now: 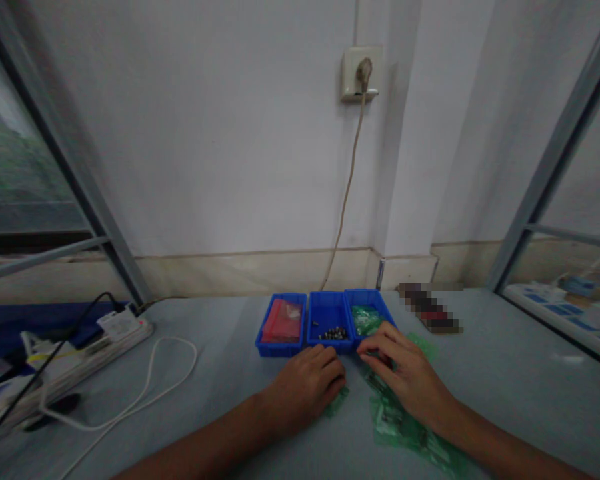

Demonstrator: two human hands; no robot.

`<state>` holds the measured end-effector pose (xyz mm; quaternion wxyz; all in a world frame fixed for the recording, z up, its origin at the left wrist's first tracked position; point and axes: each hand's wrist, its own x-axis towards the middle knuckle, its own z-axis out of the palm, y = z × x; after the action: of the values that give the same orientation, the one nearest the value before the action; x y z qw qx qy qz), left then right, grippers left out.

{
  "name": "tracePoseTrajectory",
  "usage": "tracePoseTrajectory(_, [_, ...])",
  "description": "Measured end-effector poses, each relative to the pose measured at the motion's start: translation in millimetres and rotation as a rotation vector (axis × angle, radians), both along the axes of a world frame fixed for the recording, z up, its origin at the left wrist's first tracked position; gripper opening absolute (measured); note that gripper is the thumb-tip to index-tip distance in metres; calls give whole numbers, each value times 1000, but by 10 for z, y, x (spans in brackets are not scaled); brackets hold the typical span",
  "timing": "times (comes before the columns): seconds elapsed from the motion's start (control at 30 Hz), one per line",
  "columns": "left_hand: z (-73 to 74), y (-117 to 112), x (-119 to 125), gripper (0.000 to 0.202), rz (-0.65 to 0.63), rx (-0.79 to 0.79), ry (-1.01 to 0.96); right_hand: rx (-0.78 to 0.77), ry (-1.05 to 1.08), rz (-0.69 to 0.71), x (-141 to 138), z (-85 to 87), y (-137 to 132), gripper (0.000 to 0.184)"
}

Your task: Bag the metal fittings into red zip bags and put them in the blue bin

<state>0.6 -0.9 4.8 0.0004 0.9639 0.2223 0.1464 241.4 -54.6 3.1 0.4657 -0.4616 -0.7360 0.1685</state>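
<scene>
Small metal parts (pixel 336 333) already lie in the middle box (pixel 329 309), near the desk's (pixel 225 387) back edge; green bags (pixel 394 423) are still outside, toward its front. The left hand (pixel 307 379) curls over a green piece (pixel 337 404), the right hand (pixel 409 373) bends above the bags; whether they grasp, I cannot tell.

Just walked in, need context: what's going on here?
Someone works bare-handed at a table. The left hand rests over a small green plastic piece before the middle blue bin. The right hand is over a longer green plastic strip, by the right blue bin; whether it pinches anything is unclear. Small shiny pieces lie in the middle bin, a red packet in the left bin, green plastic in the right one.
</scene>
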Motion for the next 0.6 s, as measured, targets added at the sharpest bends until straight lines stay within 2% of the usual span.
tracePoseTrajectory(0.13, [14,0,4,5,0,-11,9,-134,143,37,-5,21,37,15])
tracePoseTrajectory(0.23, [15,3,5,6,-1,-16,13,-346,364,141,-26,29,70,34])
tracePoseTrajectory(0.3, [11,5,4,5,-3,-24,15,-430,462,189,-35,26,86,42])
tracePoseTrajectory(0.5, [0,3,4,5,2,-16,9,-527,686,205,-22,-12,128,40])
tracePoseTrajectory(0.6, [7,-1,3,5,0,-5,15,-545,716,205,-12,-27,149,39])
